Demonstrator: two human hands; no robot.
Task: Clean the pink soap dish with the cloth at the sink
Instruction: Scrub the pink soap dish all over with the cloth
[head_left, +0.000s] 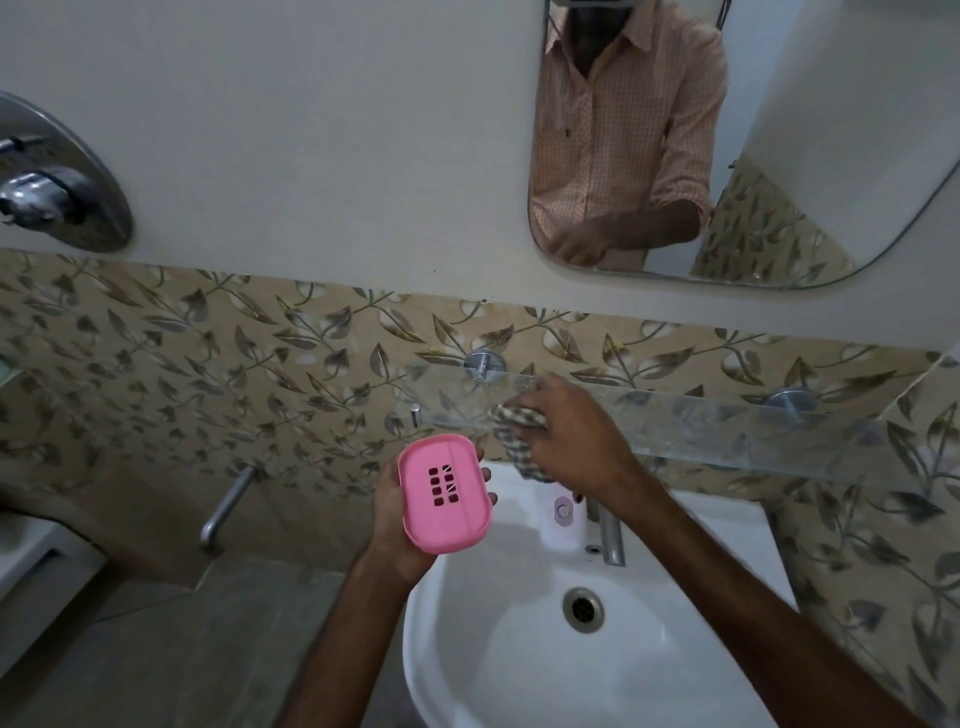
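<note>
Left hand (388, 519) is cradling the pink soap dish (444, 493) from below, fingers curling round its edges, over the sink's (452, 634) far-left rim. Right hand (571, 441) is gripping the bunched checked cloth (514, 441) just right of the dish, not touching it. Best approach: bracing the dish firmly while working the cloth into the slots.

Left hand (397, 525) grips soap dish (445, 493); right hand (569, 441) grips cloth (517, 436).

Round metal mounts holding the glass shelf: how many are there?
2. One mount sits on the patterned tiles, just above and left of the right hand. The other mount is further right along the glass shelf. The hand or cloth may hide another.
</note>
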